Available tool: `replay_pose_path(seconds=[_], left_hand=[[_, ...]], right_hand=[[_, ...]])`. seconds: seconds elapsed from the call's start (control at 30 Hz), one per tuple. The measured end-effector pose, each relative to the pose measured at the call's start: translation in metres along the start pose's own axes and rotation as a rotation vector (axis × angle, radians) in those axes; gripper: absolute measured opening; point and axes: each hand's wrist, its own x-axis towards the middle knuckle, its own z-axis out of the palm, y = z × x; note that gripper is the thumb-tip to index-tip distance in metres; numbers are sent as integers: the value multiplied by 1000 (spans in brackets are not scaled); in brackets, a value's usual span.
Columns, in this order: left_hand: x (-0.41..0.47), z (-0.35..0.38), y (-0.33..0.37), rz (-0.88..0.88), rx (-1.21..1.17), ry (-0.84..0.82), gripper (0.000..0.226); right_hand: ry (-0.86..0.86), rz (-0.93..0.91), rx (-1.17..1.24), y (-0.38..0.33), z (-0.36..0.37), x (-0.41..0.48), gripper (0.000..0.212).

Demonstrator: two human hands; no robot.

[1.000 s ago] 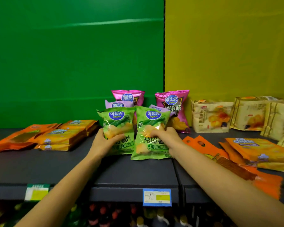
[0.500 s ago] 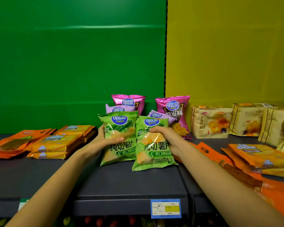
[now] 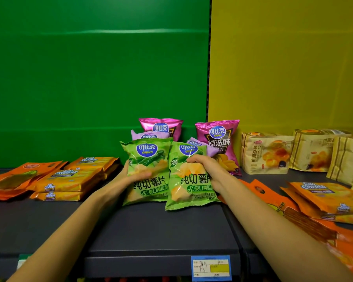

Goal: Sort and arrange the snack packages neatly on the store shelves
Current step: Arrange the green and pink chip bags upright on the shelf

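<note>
Two green chip bags stand side by side on the dark shelf (image 3: 151,231), near its middle. My left hand (image 3: 128,180) grips the left green bag (image 3: 149,159) from its left side, thumb across the front. My right hand (image 3: 208,169) is closed on the upper right of the right green bag (image 3: 183,190). Behind them stand a pink chip bag (image 3: 220,139), another pink chip bag (image 3: 163,127) and two pale purple bags (image 3: 149,136), mostly hidden by the green ones.
Orange cheese-wafer packs (image 3: 69,180) lie stacked at the left, with more orange packs (image 3: 324,200) at the right under my forearm. Beige croissant packs (image 3: 265,153) stand at the back right. A blue price tag (image 3: 211,267) hangs on the shelf's front edge.
Both hands have kept their hold on the green bags. The bags now stand a little more upright and closer together, and the view has tilted up slightly.
</note>
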Motion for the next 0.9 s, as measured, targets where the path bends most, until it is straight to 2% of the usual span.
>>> replay_pose_path(seconds=[0.1,0.27,0.37,0.43,0.5,0.57,0.63,0.7,0.77,0.83,0.9], left_hand=[[0,3,-4,-31,0,-2,66],[3,-1,-13,-76,-46,-5,52],[2,4,-12,-54,-114,-21,51],[-1,12,-8,-3,-103,-33,65],[-5,24,-4,47,-101,-63,81],[-8,38,-1,80,-115,-108,81],[-5,45,-1,78,-107,-88,76],[1,45,-4,102,-49,-22,71],[5,43,-6,99,7,84,75],[5,45,-7,156,21,189,74],[3,49,-5,210,32,259,75]], right_hand=[[55,-9,-30,-1,-1,-3,35],[91,-40,-99,-7,-2,-11,26],[99,-71,-159,-12,-8,-17,19],[102,-91,-186,-17,-13,-21,18],[91,-90,-197,-21,-19,-23,29],[98,-96,-211,-24,-27,-24,42],[126,-87,-208,-25,-33,-27,46],[167,-65,-168,-21,-37,-29,49],[215,-65,-149,-16,-36,-28,62],[233,-107,-101,-13,-31,-29,76],[228,-180,-46,-11,-27,-27,80]])
